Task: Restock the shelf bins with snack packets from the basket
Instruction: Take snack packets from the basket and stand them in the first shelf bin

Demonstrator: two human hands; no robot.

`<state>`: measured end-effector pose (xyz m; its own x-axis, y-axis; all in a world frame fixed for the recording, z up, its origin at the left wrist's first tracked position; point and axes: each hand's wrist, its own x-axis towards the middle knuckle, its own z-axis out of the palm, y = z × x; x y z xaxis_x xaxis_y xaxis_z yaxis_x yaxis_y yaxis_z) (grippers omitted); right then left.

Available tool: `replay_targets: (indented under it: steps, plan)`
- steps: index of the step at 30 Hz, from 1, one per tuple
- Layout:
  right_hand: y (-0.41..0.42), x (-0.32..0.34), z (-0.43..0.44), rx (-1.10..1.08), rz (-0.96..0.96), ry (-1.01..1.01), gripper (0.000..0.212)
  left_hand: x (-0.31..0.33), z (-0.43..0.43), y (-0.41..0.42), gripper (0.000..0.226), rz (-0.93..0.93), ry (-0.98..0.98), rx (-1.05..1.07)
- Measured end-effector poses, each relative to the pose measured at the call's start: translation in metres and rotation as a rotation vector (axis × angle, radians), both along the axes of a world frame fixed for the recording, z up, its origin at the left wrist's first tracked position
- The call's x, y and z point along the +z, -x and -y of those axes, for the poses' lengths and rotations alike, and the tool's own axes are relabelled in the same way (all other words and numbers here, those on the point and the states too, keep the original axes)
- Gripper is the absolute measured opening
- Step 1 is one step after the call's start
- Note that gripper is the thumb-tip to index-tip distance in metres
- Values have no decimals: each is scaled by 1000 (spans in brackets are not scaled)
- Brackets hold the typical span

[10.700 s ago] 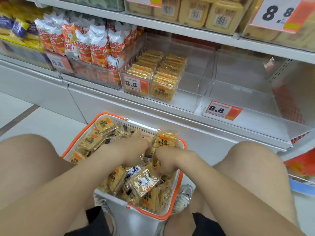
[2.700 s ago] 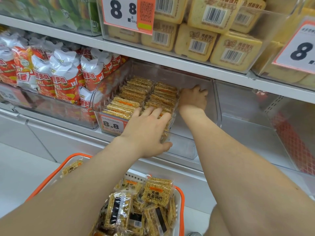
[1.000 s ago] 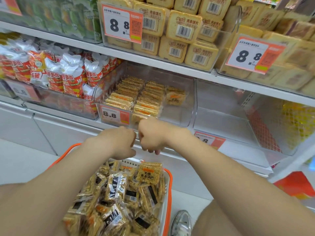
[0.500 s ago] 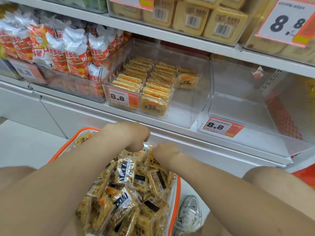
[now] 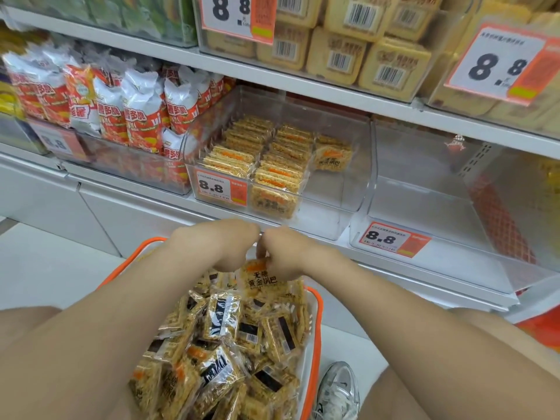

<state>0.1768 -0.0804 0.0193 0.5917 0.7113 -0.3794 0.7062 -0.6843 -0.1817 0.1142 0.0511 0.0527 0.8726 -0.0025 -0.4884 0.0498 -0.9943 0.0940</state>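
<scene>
- While a snack packet is gripped over the basket's far edge by the curled right hand, what is held by the left hand cannot be told.
- Slick wrapping could be dropped short of the shelf bin.

Left hand, right hand: curled, adjacent.

A shop is shown, a self-service snack aisle. White shelves are lined with clear plastic bins, and printed price tags marked 8.8 are fixed to their fronts. Identical wrapped goods are stocked in rows: barcoded yellow packs and red-and-white bags. An orange-rimmed shopping basket is heaped with snack packets.
</scene>
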Motion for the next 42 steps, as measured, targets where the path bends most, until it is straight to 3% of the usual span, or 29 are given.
replay_targets:
  steps: [4, 8, 11, 13, 18, 23, 28, 30, 32, 35, 38, 42]
  plan:
    - [-4, 39, 6, 5, -16, -179, 15, 10, -10, 7, 30, 206, 192, 167]
    - [-5, 73, 20, -26, -61, -349, 16, 21, -13, 11, 19, 439, 568, 520]
    - [-7, 89, 31, -50, -103, -417, 20, 31, -11, 16, 27, 430, 951, 757]
    - [-7, 95, 34, -95, -141, -439, 35, 33, -10, 18, 27, 415, 1070, 792]
    - [-12, 100, 37, -122, -136, -464, 53, 29, -6, 11, 27, 479, 1148, 828]
    - [-20, 101, 37, -153, -165, -460, 49, 25, -9, 2, 18, 546, 1158, 862]
    - [-22, 98, 34, -101, 43, -535, 44, 32, 3, -3, 12, 612, 1205, 762]
    - [-27, 98, 34, -110, 74, -553, 36, 35, 9, -6, 18, 722, 1177, 702]
    - [-35, 99, 35, -166, 156, -629, 23, 37, 13, -11, 28, 887, 991, 664]
    - [-47, 104, 39, -325, 469, -758, 17, 39, 16, -17, 29, 996, 680, 536]
    - [-62, 105, 41, -385, 733, -617, 23, 30, 16, -25, 28, 936, 425, 292]
    - [-87, 96, 33, -415, 821, -307, 49, 15, 18, -37, 39, 821, 192, 68]
